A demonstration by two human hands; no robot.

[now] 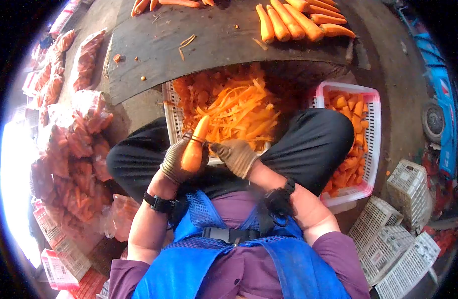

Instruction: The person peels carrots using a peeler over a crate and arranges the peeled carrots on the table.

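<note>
A thick carrot [193, 152] is held upright and slightly tilted in my gloved left hand [175, 160], fingers wrapped round its lower part. My gloved right hand [236, 155] is closed just right of the carrot, gripping the end of a thin dark peeler [195, 138] that lies across the carrot. Below both hands, between my knees, a white basket [174, 112] holds a heap of orange peelings [234, 107]. Whole carrots [291, 22] lie in a row on the dark board [154, 55] in front.
To the right stands a white and pink basket [372, 144] of carrot pieces [356, 119]. Bagged carrots [74, 154] are piled at the left. Empty white crates [383, 239] lie at the lower right, and a blue vehicle [441, 94] stands at the far right.
</note>
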